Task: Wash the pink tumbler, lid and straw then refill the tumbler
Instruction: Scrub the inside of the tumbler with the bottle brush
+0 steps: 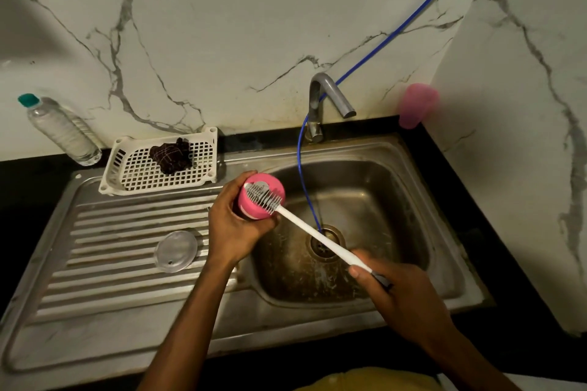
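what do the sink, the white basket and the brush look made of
Sink: probably stainless steel, grey with dull sheen and pressed drainer ridges. White basket: moulded plastic, matte, grid holes. Brush: white plastic-looking handle, grey bristles, perhaps silicone.

Left hand point(236, 227) grips pink tumbler point(251, 212), centre frame, above sink point(444, 232) edge. Right hand point(398, 290), lower right, holds white brush point(306, 228) by handle; bristles lie across tumbler's upper end. Clear lid point(176, 251) flat on ribbed drainboard point(111, 267), left of hands. Blue tube point(299, 168) runs into drain.
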Demonstrator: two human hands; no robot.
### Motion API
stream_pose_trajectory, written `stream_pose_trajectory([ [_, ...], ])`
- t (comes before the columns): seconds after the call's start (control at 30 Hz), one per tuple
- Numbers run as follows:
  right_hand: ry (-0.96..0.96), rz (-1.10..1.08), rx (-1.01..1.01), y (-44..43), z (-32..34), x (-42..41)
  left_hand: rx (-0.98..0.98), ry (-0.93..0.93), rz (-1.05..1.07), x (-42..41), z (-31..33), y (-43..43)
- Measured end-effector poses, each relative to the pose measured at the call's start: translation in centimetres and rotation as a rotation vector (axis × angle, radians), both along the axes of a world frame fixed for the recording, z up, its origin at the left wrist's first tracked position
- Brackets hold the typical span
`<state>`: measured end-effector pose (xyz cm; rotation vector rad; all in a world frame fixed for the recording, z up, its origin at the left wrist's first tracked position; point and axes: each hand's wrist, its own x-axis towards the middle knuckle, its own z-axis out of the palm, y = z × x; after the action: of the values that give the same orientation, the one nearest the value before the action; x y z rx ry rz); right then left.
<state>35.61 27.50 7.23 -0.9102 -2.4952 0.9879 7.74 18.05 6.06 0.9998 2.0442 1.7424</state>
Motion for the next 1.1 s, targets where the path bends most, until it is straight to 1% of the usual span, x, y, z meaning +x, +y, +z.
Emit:
stream_pose_trajectory([
  [0.13, 0.033, -0.101, 0.070, 0.2, -0.3, -0.9, -0.003, 0.044, -0.003, 0.3, -0.1, -0.1],
  [0.3, 0.068, -0.092, 0.026, -0.7, 0.4, -1.7, -0.005, 0.052, 0.020, -0.2, 0.4, -0.4],
  [0.43, 0.016, -0.066, 0.041, -1.5, 0.7, -1.3, 0.015, 0.064, 0.008, -0.8, 0.8, -1.0],
  [0.57, 0.024, -0.150, -0.010, -1.2, 0.5, -1.9, -0.017, 0.141, 0.004, -0.7, 0.5, -1.6],
  [0.7, -0.020, -0.157, -0.001, -1.1, 0.6, -2.6, -0.011, 0.195, 0.039, -0.7, 1.2, -1.5],
  [0.8, -0.003, -0.119, -0.066, -0.4, 0.9, -3.0, 0.008, 0.181, 0.079, -0.4, 1.4, -1.5],
  [0.9, 0.024, -0.065, -0.121, 0.1, 1.1, -3.2, -0.005, 0.106, 0.129, -0.2, 1.1, -1.5],
  [0.97, 0.005, -0.042, -0.118, 0.1, 1.0, -3.0, -0.023, 0.057, 0.155, -0.3, 1.0, -1.7],
  [1.1, -0.008, -0.017, -0.137, 0.4, 0.5, -2.5, -0.052, 0.076, 0.167, -0.5, 1.2, -1.9],
])
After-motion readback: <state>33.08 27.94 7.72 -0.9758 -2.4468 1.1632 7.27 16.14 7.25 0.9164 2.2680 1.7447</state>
